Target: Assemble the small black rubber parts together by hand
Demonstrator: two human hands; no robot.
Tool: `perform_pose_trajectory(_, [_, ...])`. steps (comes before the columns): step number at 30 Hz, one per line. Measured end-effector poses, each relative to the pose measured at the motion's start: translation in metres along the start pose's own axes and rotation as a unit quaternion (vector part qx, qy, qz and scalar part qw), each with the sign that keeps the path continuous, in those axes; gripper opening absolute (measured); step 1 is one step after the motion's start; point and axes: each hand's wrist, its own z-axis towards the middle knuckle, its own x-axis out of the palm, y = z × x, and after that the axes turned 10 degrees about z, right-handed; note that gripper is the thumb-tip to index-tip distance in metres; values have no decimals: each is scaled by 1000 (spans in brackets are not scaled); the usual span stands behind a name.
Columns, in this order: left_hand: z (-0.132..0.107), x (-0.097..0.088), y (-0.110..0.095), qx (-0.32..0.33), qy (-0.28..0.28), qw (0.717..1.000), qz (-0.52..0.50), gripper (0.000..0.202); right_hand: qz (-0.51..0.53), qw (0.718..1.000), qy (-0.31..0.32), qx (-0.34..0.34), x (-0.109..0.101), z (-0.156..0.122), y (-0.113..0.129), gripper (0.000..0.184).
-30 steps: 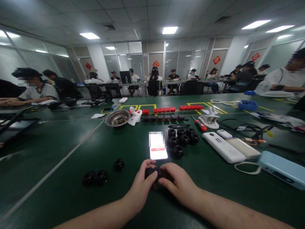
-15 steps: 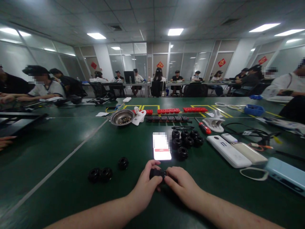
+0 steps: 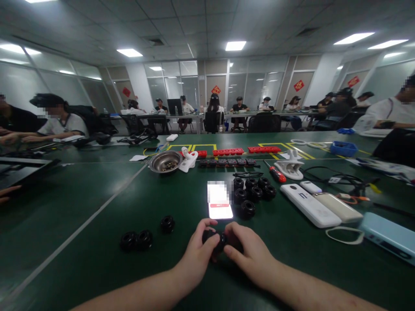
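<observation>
Close in front of me, my left hand [image 3: 197, 246] is closed around a small black round part [image 3: 211, 236], thumb on the near side and fingers on the far side. My right hand [image 3: 248, 246] curls about the right end of the same part, its thumb and forefinger somewhat parted; the fingers hide much of that end. Just beyond my hands lies a lit phone [image 3: 220, 211]. Several similar black ring-shaped parts [image 3: 248, 208] are grouped right of the phone. On the left, a single black ring part [image 3: 167, 223] lies near a touching pair [image 3: 136, 240].
Farther back are a metal bowl [image 3: 166, 162] with small pieces, a black strip of blocks [image 3: 228, 163], red trays [image 3: 228, 152] and a screwdriver [image 3: 277, 174]. Power banks [image 3: 311, 205], cables and a light blue case [image 3: 389, 235] occupy the right. Other people sit around the room.
The right thumb and forefinger have spread a little wider at the black part's right end. My left hand keeps its hold. The view has shifted slightly.
</observation>
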Motion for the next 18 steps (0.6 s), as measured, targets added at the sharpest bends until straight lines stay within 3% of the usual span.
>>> perform_pose_trajectory(4, [-2,1,-2,17,-2,1000,-9,32,-6,999,31,-22,2,5,-5,21])
perform_pose_trajectory(8, [0,3,0,30,1,999,19,27,2,1000,7,-11,3,3,-6,9])
perform_pose_trajectory(10, [3,3,2,23,6,1000,13,28,0,1000,-3,-28,0,3,-1,20])
perform_pose_trajectory(15, [13,6,15,18,12,998,-51,32,95,987,-69,-111,-28,4,45,33])
perform_pose_trajectory(17, [18,5,23,23,29,998,-53,37,149,976,-32,-155,-38,1,67,39])
perform_pose_trajectory(18, [20,4,26,16,47,998,-50,40,126,974,3,-189,-41,-2,76,42])
